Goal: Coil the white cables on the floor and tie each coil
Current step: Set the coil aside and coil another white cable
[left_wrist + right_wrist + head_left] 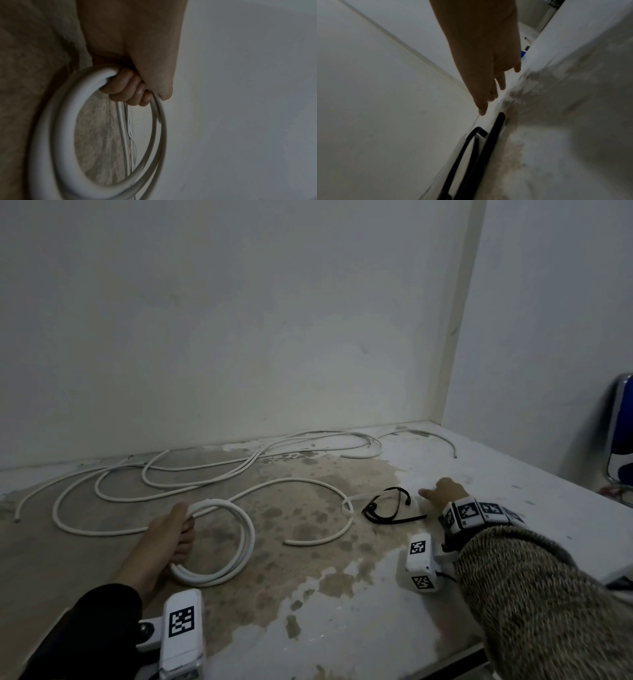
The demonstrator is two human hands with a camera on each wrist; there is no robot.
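My left hand (178,529) grips a coil of white cable (236,546) low over the floor; in the left wrist view the fingers (126,88) curl round the coil (56,135). A free end of the same cable (318,541) curves away to the right. More white cable (205,470) sprawls in loose loops along the wall. Black ties (387,508) lie in a tangle on the floor. My right hand (442,491) hovers just right of the black ties, fingers straight and empty; the right wrist view shows the fingers (482,106) above a black tie (489,142).
The stained concrete floor (308,577) meets a white wall (239,337) behind the cables. A wall corner stands at the back right. A blue chair (621,436) sits at the far right edge.
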